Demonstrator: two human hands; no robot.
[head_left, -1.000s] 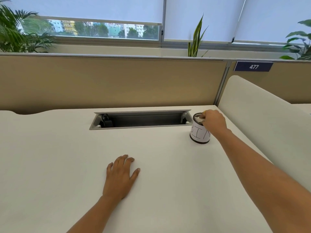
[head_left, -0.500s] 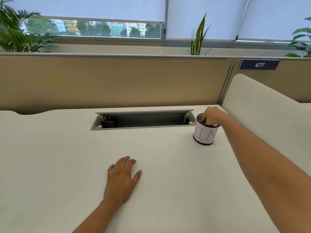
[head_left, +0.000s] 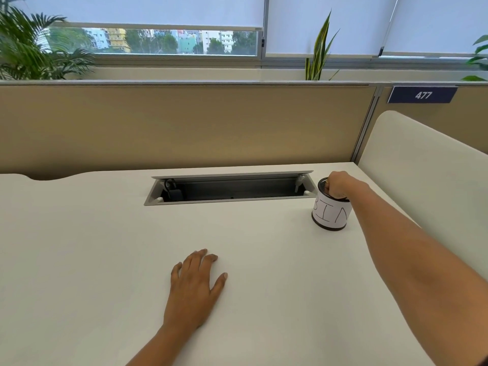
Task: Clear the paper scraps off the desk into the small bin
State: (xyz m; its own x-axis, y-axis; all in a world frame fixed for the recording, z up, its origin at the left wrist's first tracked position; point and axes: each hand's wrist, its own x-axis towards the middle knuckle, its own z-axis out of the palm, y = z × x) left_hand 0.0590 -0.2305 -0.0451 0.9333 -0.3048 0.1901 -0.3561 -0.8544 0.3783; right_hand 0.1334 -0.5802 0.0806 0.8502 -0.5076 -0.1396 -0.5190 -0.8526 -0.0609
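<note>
Your right hand (head_left: pixel 339 184) had dropped from just above the bin (head_left: pixel 329 213) a second earlier to sit on its rim, fingers curled down into the mouth. The bin, with its paper label lettered BIN, stood upright near the right end of the cable tray (head_left: pixel 229 188) and had not shifted on the desk (head_left: pixel 79 260). The hand was bunched as if around something small, but whether it gripped a scrap or had already let one fall could not be told; the fingertips were hidden inside the bin and no paper showed there.

Your left hand (head_left: pixel 194 289) lay flat, palm down, fingers loosely spread, holding nothing, in much the same spot near the middle of the desk as before. It was well apart from the bin.

No scraps were visible anywhere on the white surface: not by the tray, not around the left hand, not beside the bin. If any remained, they were out of frame or under your left palm, which the view could not settle.

That lowering of the hand into the bin read as the drop-off step, and probably the last one, given how bare the desk looked. Your next move likely called for opening the fingers fully inside the rim, then lifting straight up so the light bin did not tip or slide toward the desk's right edge.
</note>
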